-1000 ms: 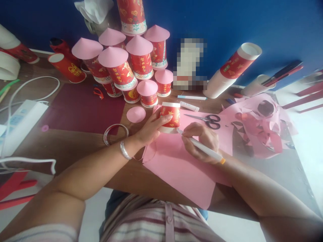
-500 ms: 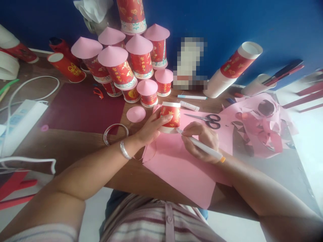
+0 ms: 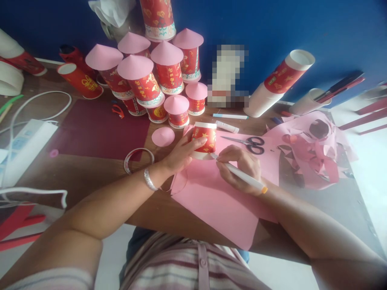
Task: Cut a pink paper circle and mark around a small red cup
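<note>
My left hand (image 3: 180,155) grips a short red paper cup (image 3: 208,139) with gold prints and white bands at top and bottom. Its thumb lies across the red side. In my right hand (image 3: 240,167) is a white marker (image 3: 248,179) with an orange end, its tip at the cup's lower white band. Both are over a sheet of pink paper (image 3: 223,205). A pair of black-handled scissors (image 3: 254,144) lies open on the sheet beyond my right hand. Left of the cup sits a small pink paper cone (image 3: 163,137).
Several red cups with pink cone roofs (image 3: 136,68) stand stacked at the back. A tall white-and-red cup stack (image 3: 279,82) leans at the back right, near pink paper scraps (image 3: 314,157). A cut ring (image 3: 139,160) lies by my left wrist; a power strip (image 3: 33,149) is farther left.
The marker and my right hand have shifted very slightly left along the cup's lower band. My left hand and the cup stay nearly in place.
</note>
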{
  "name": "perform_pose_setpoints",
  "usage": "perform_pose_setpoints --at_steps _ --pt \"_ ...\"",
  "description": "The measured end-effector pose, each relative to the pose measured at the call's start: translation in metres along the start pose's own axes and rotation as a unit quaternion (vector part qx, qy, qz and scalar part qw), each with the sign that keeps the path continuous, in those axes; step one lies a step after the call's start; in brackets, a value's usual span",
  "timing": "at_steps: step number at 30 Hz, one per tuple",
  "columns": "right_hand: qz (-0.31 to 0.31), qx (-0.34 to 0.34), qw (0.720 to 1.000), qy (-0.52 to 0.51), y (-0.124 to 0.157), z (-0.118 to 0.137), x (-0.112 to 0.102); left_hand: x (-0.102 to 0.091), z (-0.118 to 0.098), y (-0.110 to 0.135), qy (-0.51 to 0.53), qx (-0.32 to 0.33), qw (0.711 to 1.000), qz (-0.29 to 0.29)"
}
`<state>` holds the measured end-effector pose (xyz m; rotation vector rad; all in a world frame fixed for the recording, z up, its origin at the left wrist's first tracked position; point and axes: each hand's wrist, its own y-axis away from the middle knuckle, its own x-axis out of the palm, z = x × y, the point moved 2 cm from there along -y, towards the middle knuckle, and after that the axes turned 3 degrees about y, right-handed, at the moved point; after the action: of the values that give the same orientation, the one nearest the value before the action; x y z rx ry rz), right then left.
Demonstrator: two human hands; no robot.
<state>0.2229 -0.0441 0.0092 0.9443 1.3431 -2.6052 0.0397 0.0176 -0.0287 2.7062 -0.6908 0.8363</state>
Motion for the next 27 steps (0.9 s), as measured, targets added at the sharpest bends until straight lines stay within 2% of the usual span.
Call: perform_pose_setpoints --at_steps 5,14,27 --pt "-0.008 -0.009 1.0 0.01 -0.0017 0.0002 -0.0005 -0.0002 -0.0012 -0.0004 -0.014 -0.003 1.0 0.016" --pt "-0.008 -0.011 1.0 0.026 -0.003 0.0026 -0.0018 0.0003 -0.001 0.0003 0.007 -0.004 1.0 0.006" --pt "-0.002 -0.004 1.0 0.014 -0.0009 0.0024 -0.0001 0.0025 -0.0034 0.0015 -0.028 0.001 1.0 0.008"
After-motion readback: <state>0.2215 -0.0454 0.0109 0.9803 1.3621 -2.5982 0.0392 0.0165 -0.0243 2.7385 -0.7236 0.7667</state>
